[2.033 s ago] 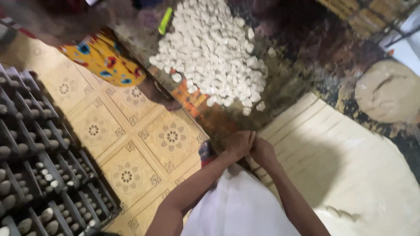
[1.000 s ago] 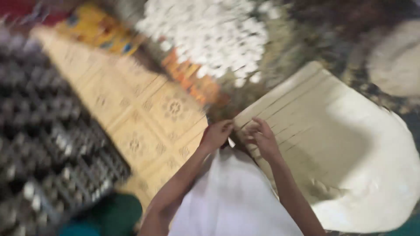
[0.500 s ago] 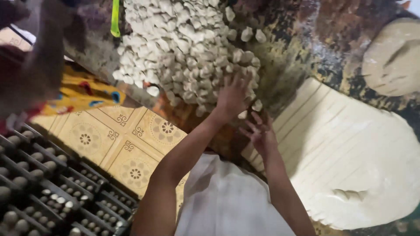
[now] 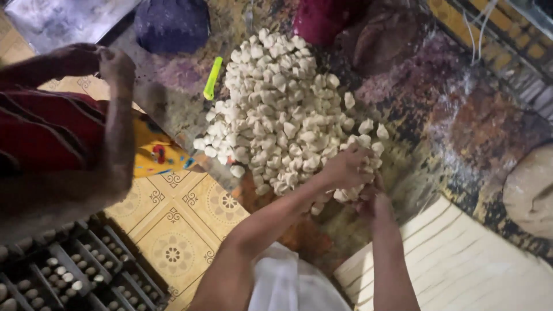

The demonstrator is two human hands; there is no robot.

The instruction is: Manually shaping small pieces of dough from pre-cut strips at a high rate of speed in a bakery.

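A big heap of small white dough pieces (image 4: 282,109) lies on a dark mottled surface. My left hand (image 4: 345,167) rests on the heap's near right edge, fingers curled over several pieces. My right hand (image 4: 375,201) sits just below it, beside the same edge, touching the lowest pieces. What it holds, if anything, is hidden by the left hand. A large sheet of flattened pale dough (image 4: 461,265) with scored lines lies at the lower right, near my right forearm.
Another person's arm and striped red sleeve (image 4: 52,132) fill the left side. A green tool (image 4: 212,78) lies by the heap. Black trays (image 4: 69,270) with small balls sit at lower left on patterned yellow floor (image 4: 178,230). A round dough lump (image 4: 530,190) sits at right.
My hands left the scored dough sheet and moved up to the heap of dough pieces. The view swung, and another person's arm came in at the left.
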